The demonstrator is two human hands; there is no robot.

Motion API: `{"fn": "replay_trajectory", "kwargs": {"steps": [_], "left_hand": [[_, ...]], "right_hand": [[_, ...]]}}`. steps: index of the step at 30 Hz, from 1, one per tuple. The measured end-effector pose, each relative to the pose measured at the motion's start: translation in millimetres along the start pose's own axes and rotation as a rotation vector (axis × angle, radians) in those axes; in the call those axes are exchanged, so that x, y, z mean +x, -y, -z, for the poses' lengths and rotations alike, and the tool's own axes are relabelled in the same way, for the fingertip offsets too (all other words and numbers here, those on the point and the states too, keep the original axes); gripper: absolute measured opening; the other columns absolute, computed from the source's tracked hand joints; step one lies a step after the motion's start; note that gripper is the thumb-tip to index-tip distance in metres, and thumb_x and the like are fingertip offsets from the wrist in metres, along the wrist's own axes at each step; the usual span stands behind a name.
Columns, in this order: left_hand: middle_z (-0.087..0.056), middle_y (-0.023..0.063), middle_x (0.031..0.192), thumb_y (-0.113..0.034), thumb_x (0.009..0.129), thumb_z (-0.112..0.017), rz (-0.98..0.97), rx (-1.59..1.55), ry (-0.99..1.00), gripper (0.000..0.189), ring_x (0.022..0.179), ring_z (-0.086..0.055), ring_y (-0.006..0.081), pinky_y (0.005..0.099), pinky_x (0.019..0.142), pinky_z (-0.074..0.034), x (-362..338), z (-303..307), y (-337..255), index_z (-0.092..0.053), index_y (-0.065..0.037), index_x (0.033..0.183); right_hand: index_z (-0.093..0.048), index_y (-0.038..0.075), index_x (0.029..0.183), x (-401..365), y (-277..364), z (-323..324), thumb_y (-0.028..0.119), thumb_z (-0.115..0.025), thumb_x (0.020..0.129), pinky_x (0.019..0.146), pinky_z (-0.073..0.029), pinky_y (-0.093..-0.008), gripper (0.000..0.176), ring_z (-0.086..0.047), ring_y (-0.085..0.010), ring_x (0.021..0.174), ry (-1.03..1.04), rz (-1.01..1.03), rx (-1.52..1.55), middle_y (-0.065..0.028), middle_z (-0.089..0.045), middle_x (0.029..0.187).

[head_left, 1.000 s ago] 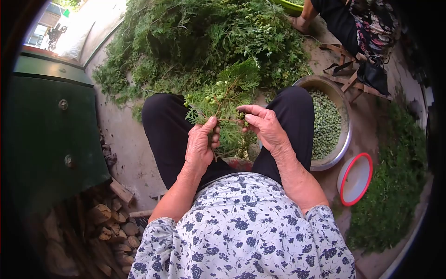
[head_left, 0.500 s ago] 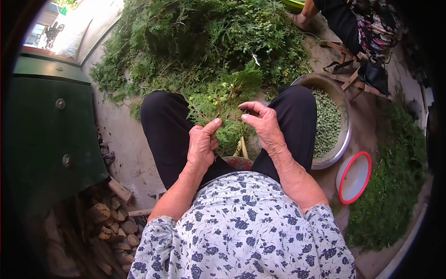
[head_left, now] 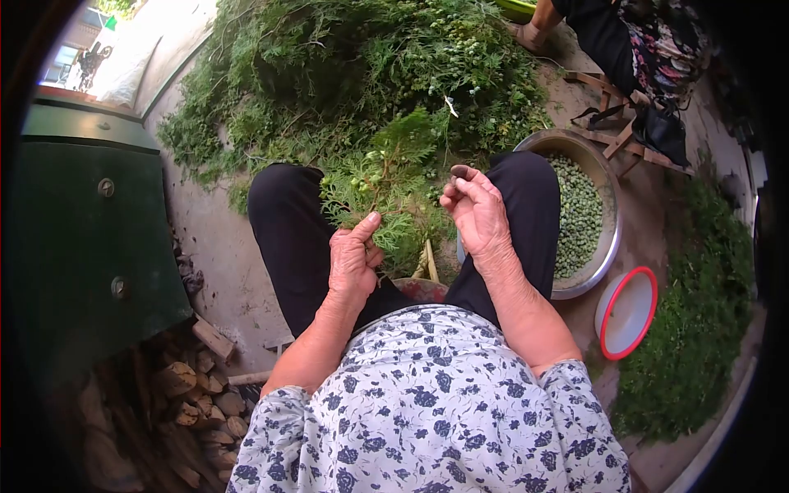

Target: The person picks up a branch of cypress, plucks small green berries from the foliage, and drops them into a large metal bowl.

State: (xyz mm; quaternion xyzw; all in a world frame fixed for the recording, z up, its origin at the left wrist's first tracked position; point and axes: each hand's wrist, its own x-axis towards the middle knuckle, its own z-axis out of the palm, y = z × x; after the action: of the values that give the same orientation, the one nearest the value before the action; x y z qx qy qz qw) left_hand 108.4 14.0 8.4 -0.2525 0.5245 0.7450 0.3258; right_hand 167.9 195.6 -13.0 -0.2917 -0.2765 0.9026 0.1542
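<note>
Between my knees, my left hand (head_left: 353, 256) pinches a leafy green sprig (head_left: 374, 185) with pale green seed cones near its middle. My right hand (head_left: 478, 215) is raised to the right of the sprig, apart from it, with its fingers curled and the thumb against the fingertips. Whatever is between those fingertips is too small to make out. To the right of my knee, a wide metal basin (head_left: 610, 234) holds many small green cones (head_left: 578, 215). Below my hands, part of a reddish container (head_left: 421, 289) shows between my thighs.
A large heap of green branches (head_left: 329, 74) lies ahead. At right are a red-rimmed white bowl (head_left: 629, 314), more greenery (head_left: 690, 353) and a wooden stool (head_left: 625, 144) beside another person (head_left: 604, 49). A dark green cabinet (head_left: 94, 238) and firewood (head_left: 205, 394) lie left.
My right hand has drawn away from the sprig, up and to the right, and its fingers have curled in. The sprig in my left hand has shifted slightly left.
</note>
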Motion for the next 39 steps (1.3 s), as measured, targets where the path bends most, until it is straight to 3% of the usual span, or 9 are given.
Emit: {"fn": "replay_trajectory", "kwargs": {"steps": [4,6,10,18,23,31,33,35,39], "left_hand": [[-0.037,-0.0020,0.056,-0.012,0.076,-0.072,-0.002,-0.070,-0.033,0.033,0.037,-0.023,0.0072,0.0235,0.035,-0.020,4,3,1,-0.041,-0.011,0.065],[-0.033,-0.0050,0.054,-0.014,0.078,-0.070,-0.002,-0.061,-0.048,0.021,0.036,-0.020,0.0066,0.0230,0.036,-0.017,5,2,2,-0.052,-0.007,0.069],[-0.037,-0.0017,0.056,-0.012,0.076,-0.073,0.015,-0.080,0.005,0.033,0.038,-0.023,0.0073,0.0236,0.035,-0.020,7,4,2,-0.041,-0.011,0.066],[-0.037,-0.0023,0.058,-0.014,0.075,-0.074,0.031,-0.003,0.021,0.033,0.037,-0.023,0.0070,0.0237,0.036,-0.021,4,1,7,-0.041,-0.011,0.069],[-0.035,-0.0039,0.055,-0.014,0.076,-0.072,0.033,0.002,-0.004,0.025,0.037,-0.021,0.0070,0.0229,0.037,-0.019,6,0,12,-0.049,-0.009,0.068],[-0.037,-0.0028,0.055,-0.013,0.075,-0.073,0.032,-0.052,0.032,0.034,0.037,-0.023,0.0068,0.0228,0.036,-0.020,7,7,2,-0.043,-0.011,0.061],[-0.037,-0.0032,0.054,-0.014,0.075,-0.073,0.036,-0.030,0.043,0.034,0.037,-0.024,0.0065,0.0226,0.036,-0.020,7,7,4,-0.043,-0.011,0.060],[-0.039,-0.0055,0.053,-0.014,0.080,-0.067,0.055,0.018,0.149,0.015,0.036,-0.028,0.0054,0.0212,0.036,-0.023,7,9,5,-0.057,-0.008,0.072],[-0.043,-0.0049,0.053,-0.012,0.078,-0.067,0.073,0.009,0.259,0.014,0.036,-0.030,0.0054,0.0211,0.035,-0.023,10,11,9,-0.056,-0.008,0.071]], "right_hand": [[-0.053,0.001,0.101,-5,-7,0,0.007,-0.052,0.087,0.059,-0.046,-0.0252,0.015,-0.055,-0.0118,0.070,0.005,-0.119,0.012,-0.0029,-0.054,0.082],[-0.053,-0.001,0.102,-7,-14,4,0.014,-0.059,0.087,0.055,-0.045,-0.0213,0.021,-0.055,-0.0104,0.069,0.106,-0.208,-0.092,-0.0033,-0.054,0.085],[-0.054,0.000,0.102,-18,-18,-10,0.011,-0.064,0.084,0.047,-0.041,-0.0168,0.023,-0.054,-0.0071,0.064,0.163,-0.166,-0.396,-0.0023,-0.056,0.083],[-0.054,0.001,0.095,-13,-26,-5,0.018,-0.062,0.087,0.041,-0.035,-0.0177,0.019,-0.048,-0.0050,0.055,0.049,-0.083,-0.324,-0.0004,-0.051,0.075],[-0.050,0.005,0.086,-1,-25,6,0.022,-0.056,0.091,0.040,-0.032,-0.0192,0.019,-0.042,-0.0068,0.051,-0.110,-0.076,-0.059,-0.0001,-0.045,0.070],[-0.051,0.003,0.094,-4,-10,-5,0.011,-0.054,0.089,0.053,-0.044,-0.0236,0.010,-0.057,-0.0147,0.068,0.012,-0.198,-0.045,-0.0079,-0.058,0.084],[-0.053,0.001,0.102,-2,-18,2,0.011,-0.056,0.088,0.058,-0.047,-0.0240,0.017,-0.059,-0.0144,0.074,0.104,-0.261,-0.134,-0.0058,-0.060,0.084],[-0.053,0.001,0.105,-5,-25,1,0.011,-0.057,0.088,0.059,-0.047,-0.0242,0.021,-0.059,-0.0130,0.075,0.114,-0.307,-0.177,-0.0051,-0.061,0.086],[-0.053,0.002,0.114,-11,-29,-14,0.010,-0.061,0.086,0.067,-0.050,-0.0249,0.030,-0.059,-0.0101,0.083,0.230,-0.305,-0.162,-0.0032,-0.061,0.098]]}}
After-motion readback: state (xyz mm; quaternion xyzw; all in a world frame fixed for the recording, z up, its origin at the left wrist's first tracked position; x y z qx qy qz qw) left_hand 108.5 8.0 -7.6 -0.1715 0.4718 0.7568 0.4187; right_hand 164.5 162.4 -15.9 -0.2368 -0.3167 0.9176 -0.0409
